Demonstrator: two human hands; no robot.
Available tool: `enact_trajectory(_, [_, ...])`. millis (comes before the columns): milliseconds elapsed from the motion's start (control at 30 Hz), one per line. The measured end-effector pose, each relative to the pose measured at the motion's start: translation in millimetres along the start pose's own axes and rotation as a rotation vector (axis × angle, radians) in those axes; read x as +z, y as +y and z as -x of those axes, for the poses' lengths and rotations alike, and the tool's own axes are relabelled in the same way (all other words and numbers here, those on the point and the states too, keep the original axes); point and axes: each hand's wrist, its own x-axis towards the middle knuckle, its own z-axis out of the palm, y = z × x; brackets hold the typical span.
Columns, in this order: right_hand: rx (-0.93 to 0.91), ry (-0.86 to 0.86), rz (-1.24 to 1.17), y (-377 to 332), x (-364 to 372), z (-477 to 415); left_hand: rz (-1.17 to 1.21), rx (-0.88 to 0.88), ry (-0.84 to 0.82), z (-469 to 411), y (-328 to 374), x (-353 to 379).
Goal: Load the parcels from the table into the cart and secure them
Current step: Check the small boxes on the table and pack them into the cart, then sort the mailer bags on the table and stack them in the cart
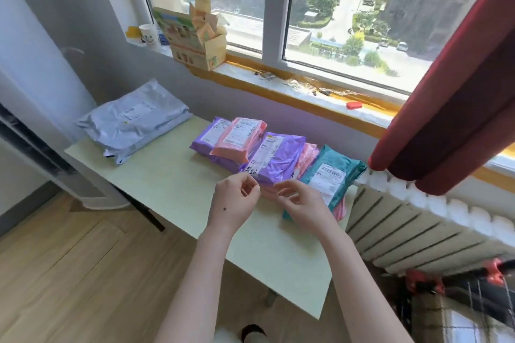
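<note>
Several soft parcels lie in a row on the pale green table [172, 192]: a purple parcel [278, 159] in the middle, a pink parcel [239, 139] on another purple one to its left, and a teal parcel [331, 172] to its right. A grey parcel stack [133, 122] sits at the far left corner. My left hand [237, 200] and my right hand [301, 203] hover at the near edge of the middle purple parcel, fingers loosely curled, holding nothing. The cart [459, 301] shows at the bottom right, a dark wire frame with red clips.
A white radiator [418, 220] runs along the wall right of the table. A red curtain [451, 108] hangs above it. An open cardboard box [195, 42] and a paper cup [147, 35] stand on the windowsill. Wooden floor lies to the left.
</note>
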Motion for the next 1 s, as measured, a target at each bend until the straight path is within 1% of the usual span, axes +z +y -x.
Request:
enact_trajectory(200, [0.107, 0.112, -0.011, 28, -12, -27, 0.036, 0.003, -0.131, -41, -5, 37])
enact_trajectory(400, [0.124, 0.193, 0.096, 59, -22, -44, 0.037, 0.021, -0.377, -87, -8, 84])
enact_trajectory(600, [0.37, 0.324, 0.147, 90, -25, -61, 0.068, 0.001, -0.607, -125, -12, 130])
enact_trajectory(700, [0.498, 0.406, 0.042, 99, -29, -69, 0.062, -0.023, -0.726, -139, -11, 151])
enact_trajectory(800, [0.625, 0.53, -0.054, 107, -30, -78, 0.085, -0.081, -0.807, -147, -10, 168])
enact_trajectory(900, [0.695, 0.638, -0.152, 111, -31, -83, 0.095, -0.135, -0.856, -150, -10, 182])
enact_trajectory(1000, [0.737, 0.662, -0.243, 115, -32, -88, 0.126, -0.137, -0.847, -153, -7, 188])
